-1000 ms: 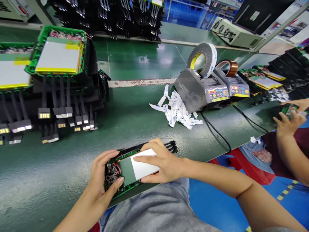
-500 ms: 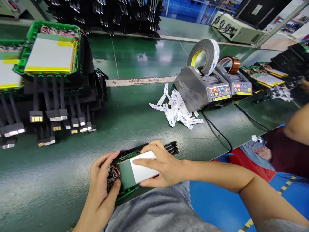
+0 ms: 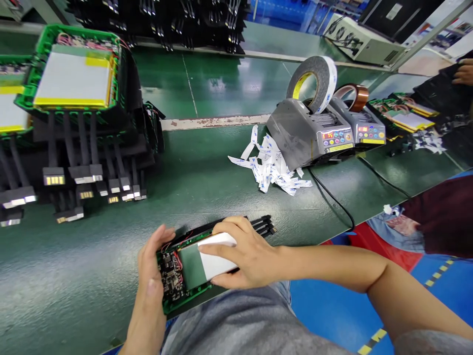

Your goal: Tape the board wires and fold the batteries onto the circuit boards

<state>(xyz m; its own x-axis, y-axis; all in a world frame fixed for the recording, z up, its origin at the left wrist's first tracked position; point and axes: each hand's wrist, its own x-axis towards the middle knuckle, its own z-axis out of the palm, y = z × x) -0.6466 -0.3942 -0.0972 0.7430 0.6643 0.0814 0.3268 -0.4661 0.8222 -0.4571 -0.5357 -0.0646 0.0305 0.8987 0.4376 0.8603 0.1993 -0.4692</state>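
In front of me at the bench's near edge lies a black power-bank housing (image 3: 192, 297) with a green inner frame. A circuit board (image 3: 172, 277) with red wires fills its left end. On the frame rests a flat battery pack (image 3: 210, 268), part green and part white. My right hand (image 3: 240, 254) spans the battery's white part, thumb at the near side and fingers over the top and far side. My left hand (image 3: 150, 276) is beside the housing's left end, fingers stretched out and apart, its palm side against the edge. Black cable leads (image 3: 263, 226) stick out at the far right end.
Stacked housings with batteries (image 3: 74, 76) and dangling leads stand at the left. Tape dispensers (image 3: 310, 133) with a grey tape roll (image 3: 314, 84) are at centre right, a heap of white liner strips (image 3: 271, 162) beside them. A power cord (image 3: 332, 202) crosses the bench. A co-worker (image 3: 439, 217) sits right.
My left thumb has come off the circuit board, and the left fingers have loosened from the housing, uncovering the board. My right hand stays on the battery, shifted slightly left with the housing.
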